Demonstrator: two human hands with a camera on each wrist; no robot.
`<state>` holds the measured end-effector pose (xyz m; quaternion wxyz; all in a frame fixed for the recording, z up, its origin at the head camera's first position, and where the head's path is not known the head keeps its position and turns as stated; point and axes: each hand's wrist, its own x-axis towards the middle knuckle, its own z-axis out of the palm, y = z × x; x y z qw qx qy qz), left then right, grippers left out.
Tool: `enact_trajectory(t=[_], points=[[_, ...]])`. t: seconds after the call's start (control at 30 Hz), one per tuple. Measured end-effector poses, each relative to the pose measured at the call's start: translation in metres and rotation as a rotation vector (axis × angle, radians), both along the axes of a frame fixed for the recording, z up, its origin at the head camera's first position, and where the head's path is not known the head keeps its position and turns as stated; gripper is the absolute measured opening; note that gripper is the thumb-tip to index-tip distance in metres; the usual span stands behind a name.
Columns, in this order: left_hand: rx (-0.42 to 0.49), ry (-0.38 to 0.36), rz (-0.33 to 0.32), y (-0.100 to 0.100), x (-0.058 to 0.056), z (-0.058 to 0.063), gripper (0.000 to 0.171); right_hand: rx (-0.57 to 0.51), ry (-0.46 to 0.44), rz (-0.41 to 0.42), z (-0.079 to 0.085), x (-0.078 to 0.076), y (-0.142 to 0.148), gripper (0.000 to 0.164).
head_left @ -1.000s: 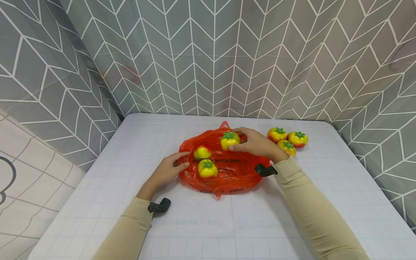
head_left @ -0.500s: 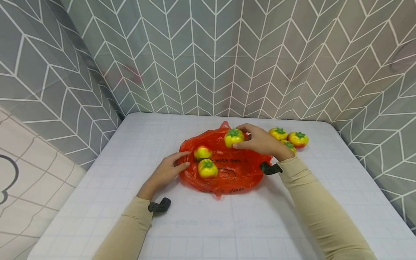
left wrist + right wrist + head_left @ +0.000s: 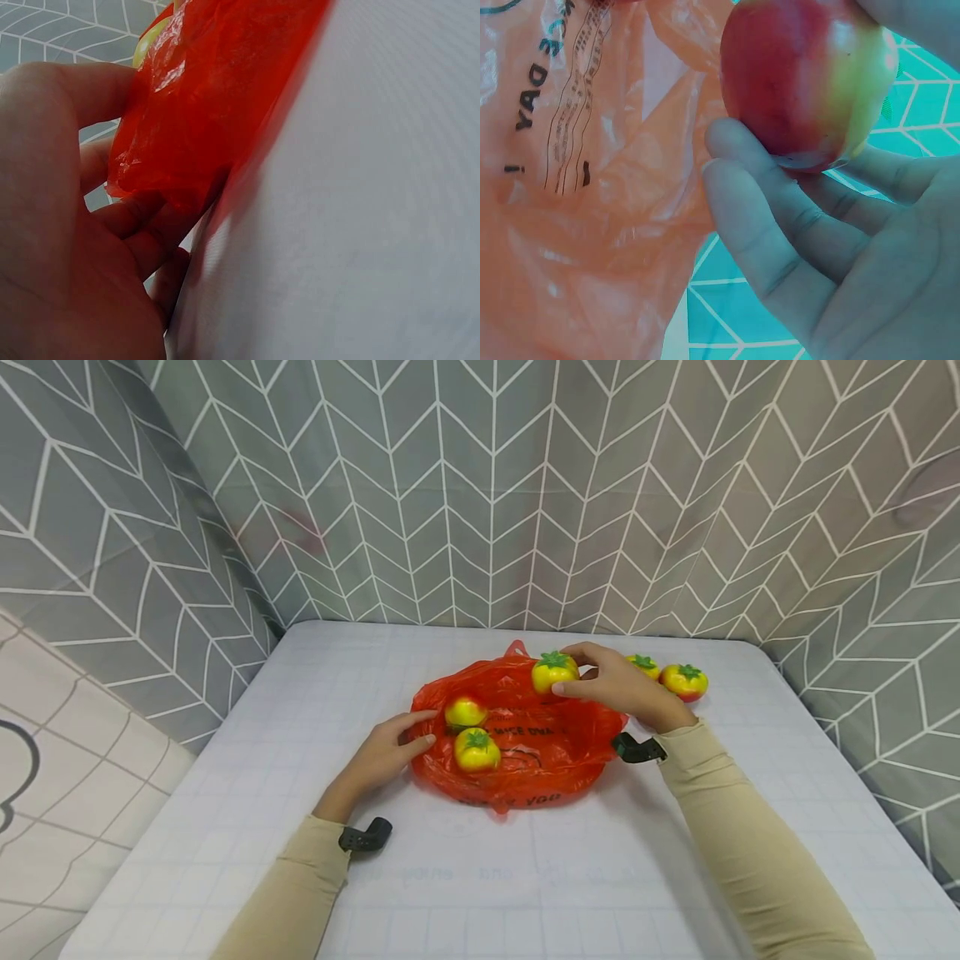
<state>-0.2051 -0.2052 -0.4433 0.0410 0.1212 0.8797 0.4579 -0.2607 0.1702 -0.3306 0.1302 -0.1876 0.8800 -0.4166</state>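
Observation:
My right hand (image 3: pixel 618 681) holds a yellow-and-red toy persimmon (image 3: pixel 554 672) with a green leafy top, thumb and fingers around its sides. It is over the back right part of a red plastic bag (image 3: pixel 540 760). In the right wrist view, the persimmon (image 3: pixel 802 82) shows its red underside beside the printed bag (image 3: pixel 592 247). Two more persimmons, one behind (image 3: pixel 465 712) and one in front (image 3: pixel 477 750), lie in the bag's left part. My left hand (image 3: pixel 378 760) rests at the bag's left edge, its relaxed fingers (image 3: pixel 142 225) touching the plastic.
Beyond my right hand, more persimmons sit on the white table (image 3: pixel 480 902), one at the far right (image 3: pixel 683 682) and one partly hidden (image 3: pixel 643 667). Behind the table's back edge hangs a grey patterned curtain (image 3: pixel 487 510).
My right hand has moved right and slightly back with the persimmon, from over the bag's middle toward its back right rim, covering more of the persimmons on the table. The left hand stays put.

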Motion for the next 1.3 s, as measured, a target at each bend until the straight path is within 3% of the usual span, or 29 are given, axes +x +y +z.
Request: enact_trajectory(t=[0.27, 0.57, 1.3], points=[[-0.018, -0.032, 0.019, 0.001, 0.0, 0.0, 0.047, -0.003, 0.035, 0.004, 0.004, 0.003, 0.015, 0.069], [-0.009, -0.023, 0.016, 0.0, 0.0, -0.001, 0.046, 0.041, 0.052, -0.048, 0.004, 0.007, 0.029, 0.071], [-0.015, -0.017, 0.016, 0.001, 0.0, 0.001, 0.046, 0.059, 0.022, -0.168, -0.006, 0.012, 0.072, 0.081]])
